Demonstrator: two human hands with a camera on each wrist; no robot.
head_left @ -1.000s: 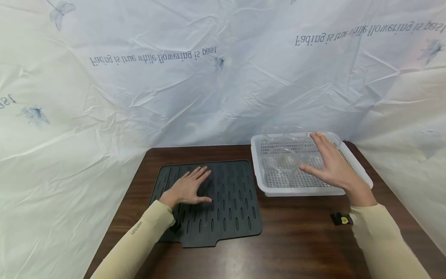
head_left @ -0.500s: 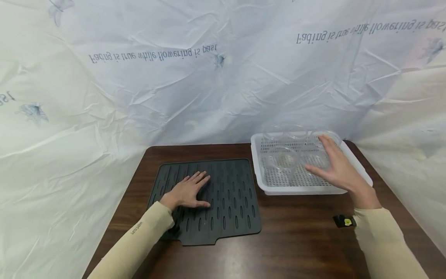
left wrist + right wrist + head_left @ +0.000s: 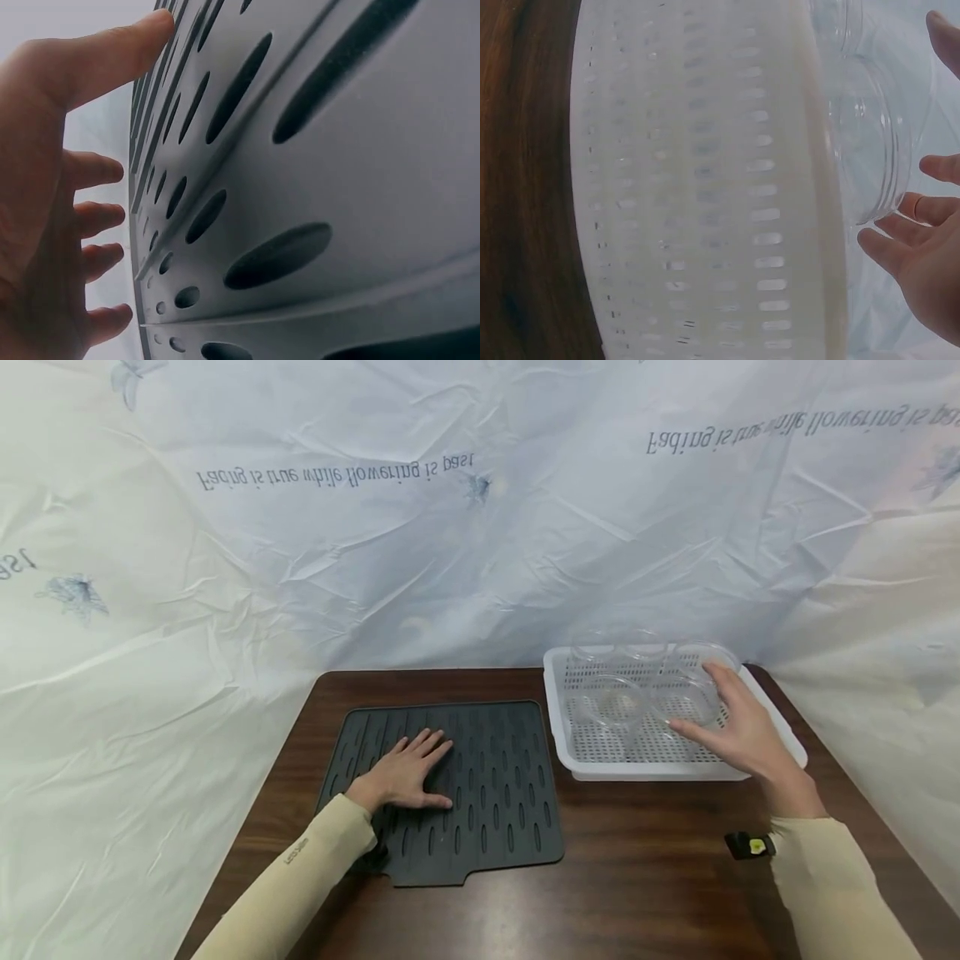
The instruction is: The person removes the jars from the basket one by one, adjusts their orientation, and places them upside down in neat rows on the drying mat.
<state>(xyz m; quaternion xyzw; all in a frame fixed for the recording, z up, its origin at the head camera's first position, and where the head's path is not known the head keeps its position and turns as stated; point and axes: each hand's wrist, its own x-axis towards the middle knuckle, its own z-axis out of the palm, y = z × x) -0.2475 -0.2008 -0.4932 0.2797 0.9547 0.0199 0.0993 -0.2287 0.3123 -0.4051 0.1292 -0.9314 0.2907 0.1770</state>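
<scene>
My left hand [image 3: 405, 777] is over the dark grey slotted mat [image 3: 502, 835], palm down with fingers spread. In the left wrist view its fingers stand straight, holding nothing, alongside the mat's slotted face [image 3: 315, 187]. At the right, a white perforated basket [image 3: 652, 770] holds several clear, wide-mouthed jars. My right hand [image 3: 738, 735] hovers over the basket's right side, thumb and fingers parted beside the nearest jar [image 3: 686, 693]. The right wrist view shows this jar [image 3: 866, 142] with its threaded rim rising above the basket wall [image 3: 712, 187], fingertips right at the rim.
The brown wooden table [image 3: 600, 893] carries both mat and basket. A white printed sheet [image 3: 480, 568] hangs close behind the table and along its sides. A small black device with a yellow mark [image 3: 750, 845] sits at my right cuff.
My right hand has shifted a little to the right and lower, toward the right-hand jar, its fingers drawing closer in. The left hand settled slightly lower over the mat, then stayed.
</scene>
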